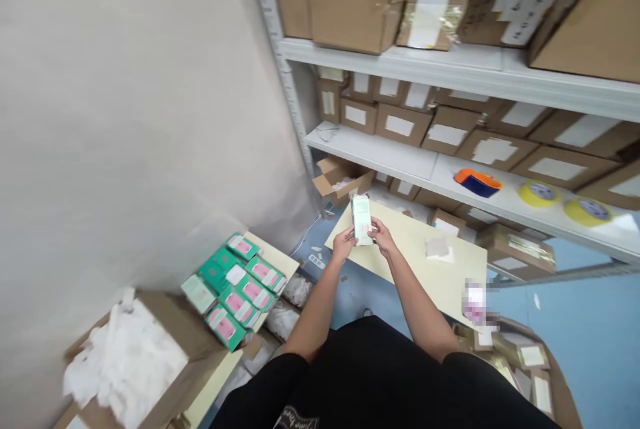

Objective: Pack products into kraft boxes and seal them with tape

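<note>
The left hand (pixel 344 243) and right hand (pixel 382 237) clasp a pale-green rectangular carton (pixel 361 216) over the cream table (pixel 413 256). Green-and-pink rectangular cartons (pixel 264 274) lie to the left.

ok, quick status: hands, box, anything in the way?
Left hand and right hand both holding small box. Box pale green, at left end of table. Nothing seen blocking either hand.

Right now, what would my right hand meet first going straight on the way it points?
The held box, which your right hand touches; past that, perhaps the open carton, though depth is unclear.
</note>
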Demonstrator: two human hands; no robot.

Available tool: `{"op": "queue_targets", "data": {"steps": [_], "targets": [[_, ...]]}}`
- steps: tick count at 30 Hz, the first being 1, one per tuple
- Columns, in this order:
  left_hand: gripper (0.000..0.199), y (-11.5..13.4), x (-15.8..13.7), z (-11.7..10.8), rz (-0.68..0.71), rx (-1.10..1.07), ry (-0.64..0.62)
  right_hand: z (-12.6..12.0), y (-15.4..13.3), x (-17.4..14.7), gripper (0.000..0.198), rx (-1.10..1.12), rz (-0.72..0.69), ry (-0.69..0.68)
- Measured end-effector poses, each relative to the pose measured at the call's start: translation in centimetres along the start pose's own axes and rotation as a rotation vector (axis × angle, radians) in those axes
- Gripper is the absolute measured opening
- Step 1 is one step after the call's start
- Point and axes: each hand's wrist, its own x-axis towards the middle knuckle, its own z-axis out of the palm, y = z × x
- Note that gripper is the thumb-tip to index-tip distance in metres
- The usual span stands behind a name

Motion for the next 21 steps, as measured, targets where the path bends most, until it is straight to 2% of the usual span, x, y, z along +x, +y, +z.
{"op": "queue_targets", "data": {"steps": [4,8,11,15,21], "targets": [[0.064,-3.0,1.9,5.0,-0.058,0.065,-0.076,-6.3,0.5,-0.5,0.074,0.036,0.027,0.119],[0.065,-6.1,3.9,7.2,-0.142,0.151,-0.079,-9.7,2.9,-0.2,0.071,0.038,0.071,0.227],[0.067,-8.3,5.6,7.3,-0.227,0.203,-0.107,-10.5,5.3,0.7,0.071,0.045,0.133,0.311],[0.067,-10.8,8.3,6.4,-0.339,0.372,-0.159,-10.2,8.6,2.6,0.072,0.075,0.237,0.393],[0.065,-12.8,13.0,4.4,-0.420,0.526,-0.246,-9.2,12.8,5.3,0.059,0.077,0.294,0.480]]}}
